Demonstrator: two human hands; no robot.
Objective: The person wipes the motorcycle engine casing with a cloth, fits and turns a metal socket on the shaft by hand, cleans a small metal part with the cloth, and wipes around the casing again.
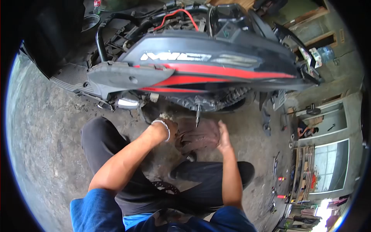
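Note:
A brownish, wrinkled cloth [199, 136] is stretched between my two hands, low over the floor and beneath the scooter's side. My left hand [170, 128], a beaded bracelet at its wrist, is closed at the cloth's left edge; its fingers are partly hidden. My right hand [224, 137] grips the right edge, the thumb pointing up. Just above the cloth, a metal shaft [198, 113] sticks down from the scooter's underside. The scooter [228, 50] has dark side panels with red stripes. A small whitish thing [165, 115] shows beside my left hand, too unclear to name.
My bent knees [98, 129] frame the work spot. The grey concrete floor [50, 127] spreads to the left. Several tools, including one with a red handle [281, 196], lie at the right. A wooden pallet [304, 168] and another person [305, 131] are farther right.

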